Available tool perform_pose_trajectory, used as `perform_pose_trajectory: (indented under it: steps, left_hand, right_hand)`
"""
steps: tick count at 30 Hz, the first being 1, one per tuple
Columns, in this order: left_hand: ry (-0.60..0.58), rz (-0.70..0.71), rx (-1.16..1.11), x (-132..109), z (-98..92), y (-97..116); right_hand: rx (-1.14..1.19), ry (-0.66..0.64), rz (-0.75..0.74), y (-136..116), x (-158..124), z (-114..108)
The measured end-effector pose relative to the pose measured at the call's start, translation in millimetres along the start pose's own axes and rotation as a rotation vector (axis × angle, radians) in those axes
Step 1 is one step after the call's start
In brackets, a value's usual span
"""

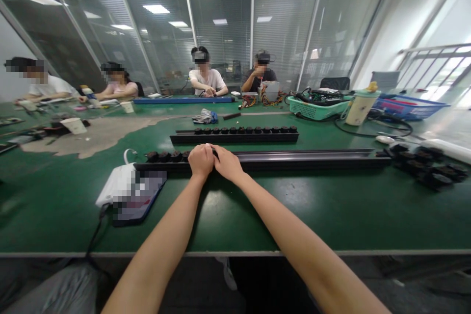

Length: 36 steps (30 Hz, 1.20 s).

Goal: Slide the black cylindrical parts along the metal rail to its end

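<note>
A long black metal channel (309, 161) lies across the table in front of me. Several black socket-like modules (165, 157) sit in its left end, and its right stretch is bare. My left hand (201, 161) is closed at the right end of that row of modules. Against it, my right hand (228, 163) is closed too, with curled fingers over the channel. A small dark piece shows between the two hands, mostly covered by the fingers. Behind lies a shorter black channel (235, 138) with a row of similar modules along it.
Loose black modules (429, 164) are heaped at the right. A white box (117, 184) with a cable and a phone (140, 198) lie at the left. Farther back are a grey cloth (205, 117), a green basket (316, 109) and a tumbler (362, 107). Several people sit opposite.
</note>
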<state>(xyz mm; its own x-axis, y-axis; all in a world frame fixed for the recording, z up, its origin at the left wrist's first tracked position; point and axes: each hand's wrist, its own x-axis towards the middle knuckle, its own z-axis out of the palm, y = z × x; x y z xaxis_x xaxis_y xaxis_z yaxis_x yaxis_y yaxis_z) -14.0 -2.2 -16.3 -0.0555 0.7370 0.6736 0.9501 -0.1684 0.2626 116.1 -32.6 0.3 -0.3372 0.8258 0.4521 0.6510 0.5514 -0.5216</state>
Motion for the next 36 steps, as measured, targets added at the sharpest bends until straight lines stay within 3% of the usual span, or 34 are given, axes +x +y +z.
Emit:
perform_pose_trajectory:
  steps: [11,21,36]
  left_hand:
    - [0.04,0.038,-0.125,-1,0.6,3]
    - [-0.013,0.023,-0.025,-1,-0.7,9]
    - [-0.043,-0.056,0.137,1,1.2,11]
  right_hand:
    - [-0.079,0.011,0.114,-3,-3,6]
    - [-0.108,0.087,0.085,0,-6,14]
    - [-0.17,0.005,0.145,-6,-5,2]
